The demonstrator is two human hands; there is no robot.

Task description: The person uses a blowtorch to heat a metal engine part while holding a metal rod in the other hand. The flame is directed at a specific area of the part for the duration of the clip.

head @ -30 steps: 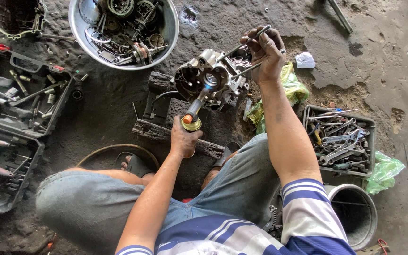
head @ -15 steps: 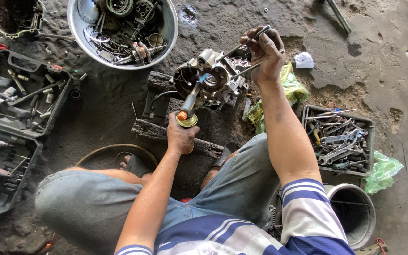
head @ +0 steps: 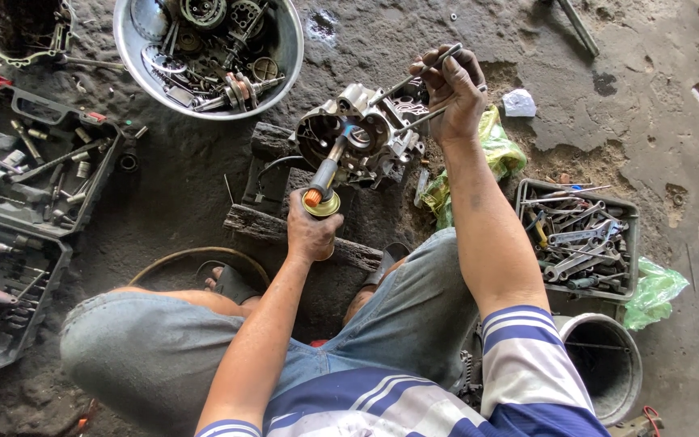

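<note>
A grey metal engine case [head: 362, 133] rests tilted on dark wooden blocks [head: 273, 222] on the ground in front of me. My left hand [head: 311, 231] grips a small gas torch [head: 324, 188] whose nozzle points into the round opening of the case, with a blue flame at its tip. My right hand [head: 451, 89] is closed around the long studs [head: 438, 61] that stick out of the case's right side, holding the case steady.
A metal bowl [head: 285, 57] full of engine parts stands at the top. An open black tool case [head: 34, 210] lies at left, a crate of wrenches [head: 578, 239] at right, a grey bucket [head: 604, 368] below it. Green plastic bags [head: 499, 154] lie near the case.
The torch has stayed aimed into the case opening; both hands have barely shifted. The right hand keeps its hold on the studs.
</note>
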